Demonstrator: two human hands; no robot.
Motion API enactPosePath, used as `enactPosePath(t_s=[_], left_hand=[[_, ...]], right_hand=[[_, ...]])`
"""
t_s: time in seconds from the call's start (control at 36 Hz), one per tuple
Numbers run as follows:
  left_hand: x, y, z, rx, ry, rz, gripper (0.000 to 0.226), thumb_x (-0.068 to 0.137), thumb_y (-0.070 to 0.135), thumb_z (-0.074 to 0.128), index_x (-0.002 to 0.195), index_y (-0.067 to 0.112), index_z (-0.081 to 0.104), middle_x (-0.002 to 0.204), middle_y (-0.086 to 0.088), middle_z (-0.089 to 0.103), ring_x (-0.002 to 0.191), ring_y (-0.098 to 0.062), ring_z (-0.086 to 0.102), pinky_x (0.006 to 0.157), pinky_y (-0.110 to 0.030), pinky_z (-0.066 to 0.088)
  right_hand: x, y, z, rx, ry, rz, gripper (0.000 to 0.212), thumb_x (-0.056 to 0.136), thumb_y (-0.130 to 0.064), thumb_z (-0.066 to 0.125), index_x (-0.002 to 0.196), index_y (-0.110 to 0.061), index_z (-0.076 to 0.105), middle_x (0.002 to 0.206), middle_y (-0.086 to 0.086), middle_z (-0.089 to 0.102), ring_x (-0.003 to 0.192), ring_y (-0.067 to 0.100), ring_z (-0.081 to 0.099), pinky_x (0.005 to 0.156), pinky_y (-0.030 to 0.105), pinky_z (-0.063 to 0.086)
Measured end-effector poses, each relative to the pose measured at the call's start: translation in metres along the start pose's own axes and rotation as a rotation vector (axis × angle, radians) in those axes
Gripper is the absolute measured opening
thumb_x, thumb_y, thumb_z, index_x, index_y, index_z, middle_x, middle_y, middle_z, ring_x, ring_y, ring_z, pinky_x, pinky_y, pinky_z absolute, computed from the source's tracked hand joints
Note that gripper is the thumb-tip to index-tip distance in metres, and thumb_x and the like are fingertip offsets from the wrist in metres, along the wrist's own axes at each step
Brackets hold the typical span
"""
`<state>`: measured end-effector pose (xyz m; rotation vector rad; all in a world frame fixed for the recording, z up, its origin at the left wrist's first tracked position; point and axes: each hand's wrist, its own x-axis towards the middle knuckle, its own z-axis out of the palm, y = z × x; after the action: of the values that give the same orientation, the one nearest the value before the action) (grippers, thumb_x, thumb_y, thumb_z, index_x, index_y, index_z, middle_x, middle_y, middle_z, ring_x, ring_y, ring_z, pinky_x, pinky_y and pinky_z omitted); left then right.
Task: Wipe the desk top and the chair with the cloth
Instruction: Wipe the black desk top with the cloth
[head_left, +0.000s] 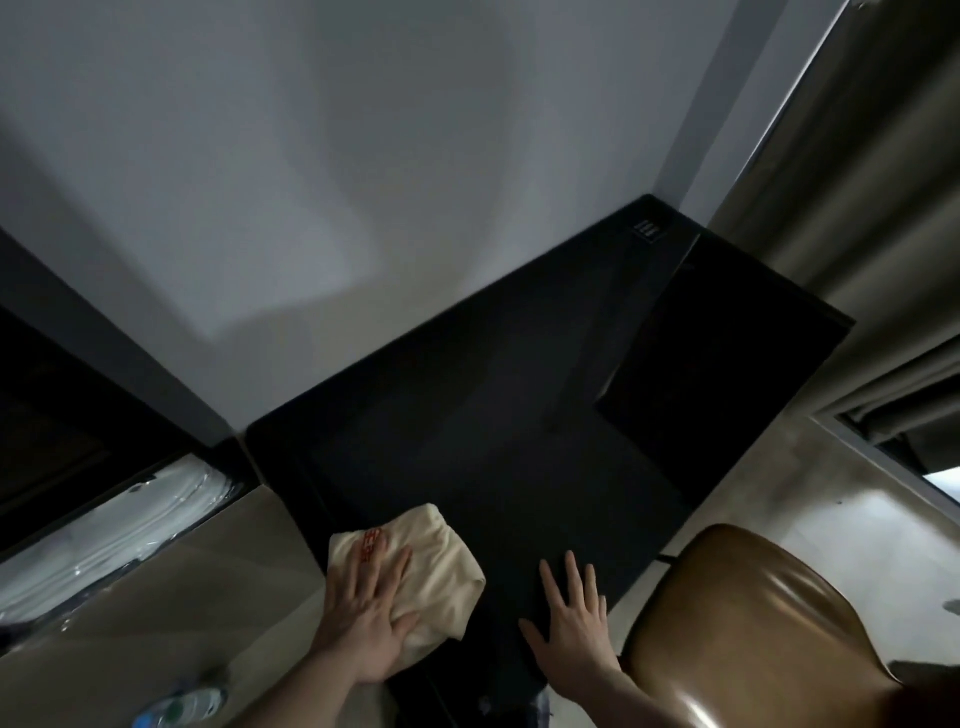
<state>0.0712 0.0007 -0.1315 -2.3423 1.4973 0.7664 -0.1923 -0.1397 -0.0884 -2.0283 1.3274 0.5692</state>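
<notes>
Pale grey wall (322, 171) backs a black tabletop (519, 415) that runs into the far right corner beside a drawn curtain (857, 182). We have our left hand (366, 618) flat on the cream cloth (441, 566), fingers straight and spread, pressing it down rather than gripping it; the cloth lies bunched at the near left corner of the tabletop, its left side right at the left edge. Our right hand (576, 618) rests on the bare surface near the front edge, fingers splayed and holding nothing, apparently as a brace. We judge that we are in the desk-wiping step, and early in it, since the cloth sits at one corner with the dark expanse ahead; whether that part has been wiped we cannot tell. The next move seems to call for pushing the cloth away from us and across toward the right edge, keeping even pressure so it does not fold under the palm. Open room is generous: nothing stands on the tabletop except a darker panel (717, 364) toward the right edge and a small marked square (649, 229) in the far corner. The brown chair (769, 623), just off the near right corner, waits unwiped, and a plastic bottle (179, 706) lies low on the left.
</notes>
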Motion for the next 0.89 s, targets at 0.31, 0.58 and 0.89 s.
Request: enactPosePath(t_s=[0.31, 0.58, 0.89], left_hand=[[0.020, -0.003, -0.043, -0.054, -0.184, 0.055, 0.103, 0.051, 0.092, -0.026, 0.136, 0.038, -0.048, 0.139, 0.002, -0.063, 0.139, -0.029, -0.049, 0.119, -0.058, -0.019], [0.044, 0.057, -0.068, -0.042, -0.219, 0.100, 0.085, 0.069, 0.086, -0.019, 0.127, 0.037, -0.058, 0.139, -0.011, -0.063, 0.132, -0.041, -0.054, 0.116, -0.067, -0.017], [0.054, 0.099, -0.135, -0.213, -0.174, 0.359, 0.073, 0.099, 0.055, 0.032, 0.162, 0.025, 0.011, 0.170, -0.002, 0.002, 0.156, -0.024, -0.003, 0.126, -0.039, 0.002]], right_hand=[[-0.003, 0.005, 0.014, -0.025, 0.154, 0.009, 0.082, 0.101, -0.061, 0.039, 0.161, -0.037, -0.012, 0.166, -0.003, -0.028, 0.153, 0.031, -0.027, 0.127, 0.045, -0.005], [-0.015, 0.009, 0.024, 0.117, 0.172, 0.151, 0.088, 0.100, -0.062, 0.043, 0.159, -0.037, -0.019, 0.163, -0.001, -0.034, 0.149, 0.028, -0.032, 0.126, 0.049, -0.004], [-0.028, -0.006, -0.010, 0.140, 0.336, 0.141, 0.081, 0.102, -0.054, 0.046, 0.162, -0.037, -0.006, 0.169, 0.000, -0.019, 0.155, 0.031, -0.021, 0.127, 0.045, 0.001]])
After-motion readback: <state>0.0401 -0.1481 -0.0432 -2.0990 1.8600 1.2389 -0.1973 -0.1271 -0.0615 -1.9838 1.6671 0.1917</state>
